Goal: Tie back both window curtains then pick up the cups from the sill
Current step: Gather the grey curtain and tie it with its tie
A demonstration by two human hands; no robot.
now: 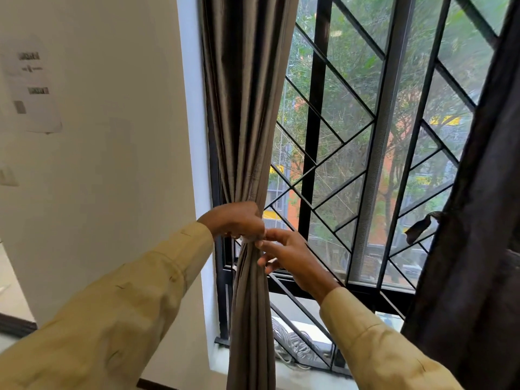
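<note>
My left hand (235, 219) is clamped around the gathered left curtain (247, 136), fingers wrapped over the bunch at its narrowest point. A pale tie band (249, 238) sits just under that hand, wrapped round the fabric. My right hand (287, 256) is at the band's right side: thumb and forefinger pinched on what looks like the band's end, though it's small and blurred, so not certain. The other fingers hang loosely curled, touching or just off the curtain below the band.

Both arms are in tan sleeves (112, 319) coming in from the bottom of the view.

The left curtain hangs against the left edge of the window, pleats fanning out above the band and falling in a tight column below it, down past the sill (287, 374). The right curtain (472, 249) is dark and hangs loose at the right edge of the view, with a fabric tab (420, 226) sticking out from its left edge.

Behind both is a black window grille (332, 153) with diagonal bars, trees and buildings outside. Coiled white cable (292, 347) lies by the sill behind the grille. There's a paper notice (29, 85) on the white wall at left.

No cups visible from here.
</note>
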